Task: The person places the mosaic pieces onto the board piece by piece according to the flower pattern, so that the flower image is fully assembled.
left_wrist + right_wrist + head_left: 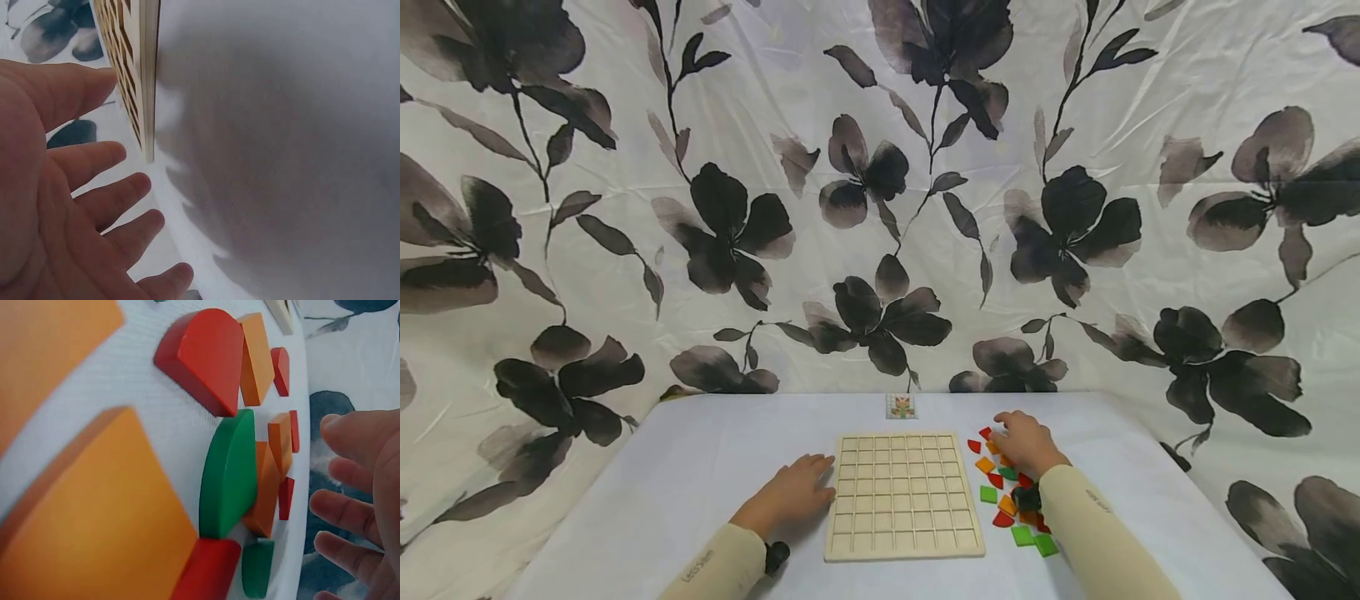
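Observation:
A pale wooden board (904, 497) with a raised square grid lies on the white table, its cells bare. My left hand (793, 493) is beside its left edge, fingers spread and thumb near the rim (149, 81); nothing is in its grasp. To the right of the board, my right hand (1030, 443) hovers over the far end of a scatter of flat coloured pieces, its fingers loosely extended and holding nothing. Among these are a red rounded piece (212, 356), a green curved piece (231, 472), an orange piece (94, 512) and a light green square (988, 494). The right forearm hides some pieces.
A small card with a coloured flower-like pattern (901, 406) lies at the table's far edge, beyond the board. Light green squares (1022, 536) lie at the near end of the scatter. Behind the table (715, 442) hangs a floral cloth (865, 250).

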A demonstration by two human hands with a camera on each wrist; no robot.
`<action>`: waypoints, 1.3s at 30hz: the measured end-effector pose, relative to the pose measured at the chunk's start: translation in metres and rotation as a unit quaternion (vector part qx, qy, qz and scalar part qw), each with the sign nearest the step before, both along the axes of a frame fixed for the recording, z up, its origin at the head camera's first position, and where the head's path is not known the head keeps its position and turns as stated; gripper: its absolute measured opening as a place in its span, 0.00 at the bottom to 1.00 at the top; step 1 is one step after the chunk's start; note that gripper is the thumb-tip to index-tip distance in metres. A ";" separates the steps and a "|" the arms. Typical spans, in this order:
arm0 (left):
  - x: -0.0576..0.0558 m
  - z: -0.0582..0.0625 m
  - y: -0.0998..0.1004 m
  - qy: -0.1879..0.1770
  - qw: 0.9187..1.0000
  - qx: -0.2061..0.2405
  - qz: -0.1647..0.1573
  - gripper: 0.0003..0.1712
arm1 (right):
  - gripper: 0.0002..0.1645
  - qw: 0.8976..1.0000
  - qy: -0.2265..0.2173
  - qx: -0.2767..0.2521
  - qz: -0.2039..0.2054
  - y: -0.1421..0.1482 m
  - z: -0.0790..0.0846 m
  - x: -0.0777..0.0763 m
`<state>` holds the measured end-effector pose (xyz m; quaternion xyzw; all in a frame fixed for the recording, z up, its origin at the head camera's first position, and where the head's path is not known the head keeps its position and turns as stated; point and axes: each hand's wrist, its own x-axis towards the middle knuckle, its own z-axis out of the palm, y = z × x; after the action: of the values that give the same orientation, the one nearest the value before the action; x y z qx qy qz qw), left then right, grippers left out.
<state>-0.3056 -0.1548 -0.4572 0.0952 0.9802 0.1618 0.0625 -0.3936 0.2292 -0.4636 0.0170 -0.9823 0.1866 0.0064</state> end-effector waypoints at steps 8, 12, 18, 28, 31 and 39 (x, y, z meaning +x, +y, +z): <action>-0.001 -0.006 0.003 0.005 1.000 -0.008 -0.024 0.30 | 0.27 1.000 -0.011 0.024 0.001 -0.007 -0.005 -0.009; -0.002 -0.007 0.003 -0.002 1.000 -0.009 -0.023 0.30 | 0.24 0.999 -0.009 0.036 0.009 -0.011 -0.003 -0.011; -0.002 -0.009 0.002 -0.016 1.000 -0.012 -0.022 0.30 | 0.19 0.999 0.001 0.052 0.015 -0.014 -0.007 -0.015; -0.005 -0.015 0.000 -0.029 0.999 -0.015 -0.017 0.30 | 0.16 0.999 0.017 0.032 0.007 -0.019 -0.006 -0.017; -0.003 -0.015 0.000 -0.030 0.999 -0.015 -0.015 0.30 | 0.15 1.000 0.022 0.016 0.007 -0.020 -0.004 -0.015; -0.001 -0.012 -0.002 -0.041 0.999 -0.006 -0.013 0.31 | 0.11 0.998 0.041 -0.048 -0.004 -0.027 0.000 -0.014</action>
<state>-0.3064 -0.1570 -0.4692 0.1007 0.9765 0.1589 0.1052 -0.4075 0.2024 -0.4637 0.0202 -0.9710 0.2331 0.0487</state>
